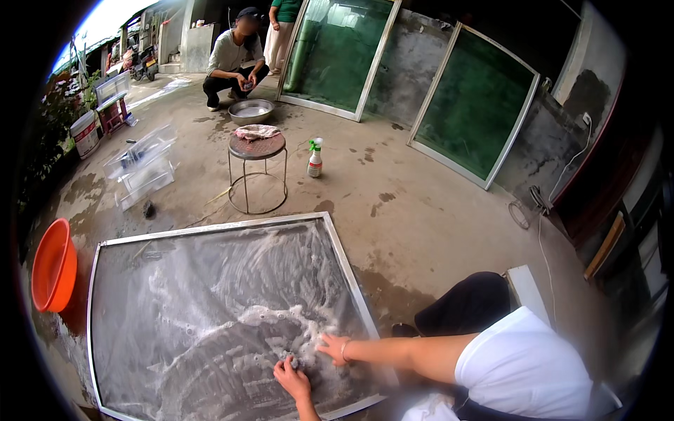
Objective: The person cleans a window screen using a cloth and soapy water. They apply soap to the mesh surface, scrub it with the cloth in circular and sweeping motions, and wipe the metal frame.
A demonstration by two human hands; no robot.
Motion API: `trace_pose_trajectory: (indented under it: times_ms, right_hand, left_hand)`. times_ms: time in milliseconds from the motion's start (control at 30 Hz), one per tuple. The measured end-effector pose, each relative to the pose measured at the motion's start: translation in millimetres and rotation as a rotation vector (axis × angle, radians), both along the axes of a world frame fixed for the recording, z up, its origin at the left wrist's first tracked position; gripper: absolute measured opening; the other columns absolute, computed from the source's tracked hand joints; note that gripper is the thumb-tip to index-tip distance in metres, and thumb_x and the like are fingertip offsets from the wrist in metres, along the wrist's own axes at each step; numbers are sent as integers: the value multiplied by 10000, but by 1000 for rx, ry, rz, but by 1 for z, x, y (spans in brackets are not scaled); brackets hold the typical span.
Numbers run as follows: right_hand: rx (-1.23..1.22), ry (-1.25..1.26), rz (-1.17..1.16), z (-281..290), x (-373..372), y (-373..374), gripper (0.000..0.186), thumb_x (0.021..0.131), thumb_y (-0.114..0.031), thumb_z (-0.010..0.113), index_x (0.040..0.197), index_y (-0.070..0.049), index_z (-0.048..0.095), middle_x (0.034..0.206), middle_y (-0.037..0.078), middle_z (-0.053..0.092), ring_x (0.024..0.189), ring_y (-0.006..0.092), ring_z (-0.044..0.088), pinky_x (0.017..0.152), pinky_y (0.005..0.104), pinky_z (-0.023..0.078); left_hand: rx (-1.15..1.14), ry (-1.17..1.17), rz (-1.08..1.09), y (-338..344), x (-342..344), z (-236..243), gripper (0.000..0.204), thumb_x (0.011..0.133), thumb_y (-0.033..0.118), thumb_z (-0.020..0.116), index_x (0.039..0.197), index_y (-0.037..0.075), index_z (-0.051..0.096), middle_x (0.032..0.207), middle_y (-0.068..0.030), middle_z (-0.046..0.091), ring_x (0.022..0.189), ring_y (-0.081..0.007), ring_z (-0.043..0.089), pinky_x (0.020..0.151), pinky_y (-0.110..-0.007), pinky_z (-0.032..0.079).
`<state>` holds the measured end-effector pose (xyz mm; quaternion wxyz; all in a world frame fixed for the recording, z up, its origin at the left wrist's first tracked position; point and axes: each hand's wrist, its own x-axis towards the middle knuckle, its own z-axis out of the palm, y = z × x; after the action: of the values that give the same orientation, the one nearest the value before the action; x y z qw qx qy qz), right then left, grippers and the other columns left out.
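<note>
A framed glass panel (217, 281) with a silvery metal edge lies flat on the ground before me, smeared with white suds (270, 313). Near its lower right part, my left hand (293, 381) is closed around a small grey scrubber (292, 363), partly hidden by the fingers. Just right of it, my right hand (333, 348) rests on the soapy surface with fingers spread, holding nothing. A band circles my right wrist.
Beyond the panel stand a round stool (258, 147) bearing a cloth (257, 132) and a spray bottle (315, 158). An orange basin (56, 266) tilts at left. Clear plastic bins (144, 158) lie farther back. A person (235, 63) squats by a metal basin (250, 110). Framed panels (477, 105) lean on the wall.
</note>
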<state>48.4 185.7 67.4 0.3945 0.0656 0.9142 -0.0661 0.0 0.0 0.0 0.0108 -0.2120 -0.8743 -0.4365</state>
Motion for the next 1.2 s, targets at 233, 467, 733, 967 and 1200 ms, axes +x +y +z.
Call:
trace_pose_trajectory:
  times_ms: [233,467,733,967,1200]
  right_hand:
    - [-76,196,-153,-8,33,38,600,757,-269,636,1297,-102,434,1406,207,288,1262,345,379,1009,414,371]
    - [133,441,-832,19,43,50,407,747,-184,617,1115,-42,515,1295,199,425,1181,340,471,952,409,434]
    - [160,344,-1055,-17,46,51,409,756,-167,611,1123,-19,507,1246,185,465,1140,337,509,939,406,446]
    - [397,508,-1237,-23,50,61,451,731,-156,637,1138,-50,473,1148,124,446,1161,284,444,926,368,443]
    - [409,386,-1307,-27,49,84,454,747,-175,633,1151,-42,475,1217,138,470,1155,289,477,952,366,434]
  left_hand:
    - [29,14,27,17,31,26,444,664,74,648,1098,97,553,1087,-163,456,986,-350,449,864,-448,381]
    - [-61,-3,32,0,27,23,593,652,89,688,1208,102,481,1262,-227,378,1087,-401,419,931,-469,360]
    - [-86,36,28,1,21,36,618,637,33,660,1222,89,468,1343,-235,331,1102,-412,422,942,-463,360]
    - [-67,-36,-14,-4,19,37,642,652,-1,673,1246,95,451,1351,-239,316,1180,-434,372,980,-471,338]
    - [-74,24,9,-6,18,34,631,642,-1,663,1233,93,465,1344,-235,338,1139,-418,406,954,-457,356]
